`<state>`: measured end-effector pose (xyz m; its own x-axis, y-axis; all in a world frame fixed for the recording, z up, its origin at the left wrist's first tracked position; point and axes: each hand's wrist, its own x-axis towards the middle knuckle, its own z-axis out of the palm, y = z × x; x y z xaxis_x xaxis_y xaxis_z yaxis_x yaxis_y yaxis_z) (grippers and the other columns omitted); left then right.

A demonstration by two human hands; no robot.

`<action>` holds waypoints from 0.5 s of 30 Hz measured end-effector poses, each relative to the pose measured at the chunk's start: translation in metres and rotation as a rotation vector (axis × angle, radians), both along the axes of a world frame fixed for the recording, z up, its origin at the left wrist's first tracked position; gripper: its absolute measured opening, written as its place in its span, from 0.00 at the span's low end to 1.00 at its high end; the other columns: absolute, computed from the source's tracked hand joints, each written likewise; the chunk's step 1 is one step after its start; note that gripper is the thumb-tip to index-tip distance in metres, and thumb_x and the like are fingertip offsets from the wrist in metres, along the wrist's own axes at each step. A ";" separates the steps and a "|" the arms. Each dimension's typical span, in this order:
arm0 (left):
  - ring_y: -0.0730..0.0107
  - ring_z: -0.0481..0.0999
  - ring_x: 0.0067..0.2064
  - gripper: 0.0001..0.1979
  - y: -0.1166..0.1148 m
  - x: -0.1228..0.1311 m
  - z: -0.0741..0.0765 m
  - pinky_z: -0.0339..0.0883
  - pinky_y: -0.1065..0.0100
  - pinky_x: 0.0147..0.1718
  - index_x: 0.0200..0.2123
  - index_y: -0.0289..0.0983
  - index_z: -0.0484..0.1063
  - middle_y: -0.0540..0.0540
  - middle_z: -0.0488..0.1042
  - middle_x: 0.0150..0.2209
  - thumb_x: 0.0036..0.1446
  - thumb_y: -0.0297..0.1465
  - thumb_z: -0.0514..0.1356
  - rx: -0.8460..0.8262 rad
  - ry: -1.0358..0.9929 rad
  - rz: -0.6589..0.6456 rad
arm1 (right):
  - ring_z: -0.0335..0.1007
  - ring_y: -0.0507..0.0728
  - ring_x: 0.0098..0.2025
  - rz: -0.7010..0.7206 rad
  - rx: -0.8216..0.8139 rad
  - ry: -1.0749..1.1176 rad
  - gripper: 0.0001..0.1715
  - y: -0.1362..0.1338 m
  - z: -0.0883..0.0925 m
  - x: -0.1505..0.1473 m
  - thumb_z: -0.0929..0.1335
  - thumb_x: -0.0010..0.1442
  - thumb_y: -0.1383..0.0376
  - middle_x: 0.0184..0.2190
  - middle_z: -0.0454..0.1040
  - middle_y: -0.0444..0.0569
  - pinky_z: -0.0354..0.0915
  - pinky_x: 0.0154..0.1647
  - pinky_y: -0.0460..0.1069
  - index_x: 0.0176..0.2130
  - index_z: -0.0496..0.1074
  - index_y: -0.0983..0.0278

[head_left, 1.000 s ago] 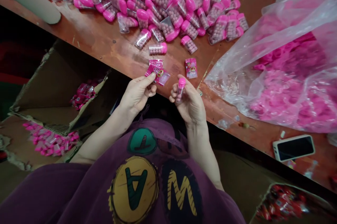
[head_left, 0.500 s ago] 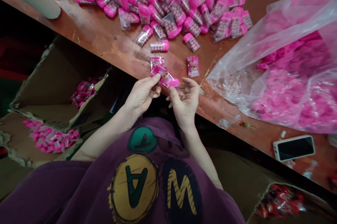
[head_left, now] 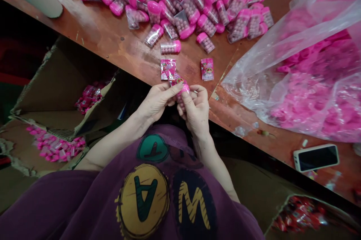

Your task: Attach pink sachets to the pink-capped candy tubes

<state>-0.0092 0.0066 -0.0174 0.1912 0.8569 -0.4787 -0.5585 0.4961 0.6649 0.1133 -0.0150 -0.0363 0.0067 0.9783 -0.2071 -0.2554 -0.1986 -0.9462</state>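
Observation:
My left hand (head_left: 161, 99) pinches a pink printed sachet (head_left: 176, 80) between thumb and fingers. My right hand (head_left: 196, 110) is closed around a small clear tube of pink balls with a pink cap (head_left: 184, 88), its body partly hidden by my fingers. Sachet and cap meet between the two hands at the table's front edge; whether the tube is inside the sachet I cannot tell. Just beyond my left hand lies another pink sachet (head_left: 168, 67), with a capped tube (head_left: 170, 47) behind it. A further sachet (head_left: 207, 69) rests beyond my right hand.
A big heap of capped tubes (head_left: 180, 3) covers the table's far side. On the right are a clear bag of pink pieces (head_left: 313, 93) and a phone (head_left: 316, 158). Below the table's left edge stand cardboard boxes (head_left: 42, 108) holding pink packets; red packets (head_left: 300, 213) lie lower right.
My hands have come closer together. My left thumb has moved right along the sachet toward the cap, and the tube now stands more upright in my right fingers.

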 end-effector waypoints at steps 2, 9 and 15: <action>0.80 0.69 0.26 0.13 0.001 0.000 0.000 0.57 0.75 0.23 0.31 0.32 0.79 0.48 0.74 0.28 0.54 0.35 0.76 0.011 0.009 -0.002 | 0.55 0.44 0.16 0.025 -0.016 0.049 0.23 0.000 0.001 0.002 0.73 0.65 0.50 0.25 0.66 0.31 0.54 0.14 0.41 0.46 0.58 0.54; 0.80 0.71 0.27 0.14 0.006 -0.004 -0.007 0.58 0.75 0.24 0.30 0.32 0.79 0.48 0.77 0.28 0.54 0.36 0.75 0.054 0.036 0.038 | 0.61 0.46 0.19 0.200 0.012 -0.028 0.25 -0.009 -0.006 0.018 0.70 0.68 0.49 0.29 0.71 0.36 0.59 0.19 0.43 0.55 0.57 0.53; 0.76 0.76 0.31 0.14 0.000 0.000 -0.008 0.61 0.74 0.27 0.33 0.32 0.80 0.46 0.80 0.31 0.55 0.38 0.74 0.002 0.003 -0.046 | 0.75 0.54 0.40 0.083 0.205 -0.286 0.26 -0.010 -0.015 0.016 0.70 0.69 0.51 0.41 0.73 0.45 0.74 0.41 0.52 0.60 0.59 0.52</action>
<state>-0.0088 0.0067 -0.0251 0.2290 0.8483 -0.4775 -0.5334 0.5196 0.6674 0.1294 -0.0245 -0.0517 -0.0446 0.9990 -0.0080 0.0347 -0.0064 -0.9994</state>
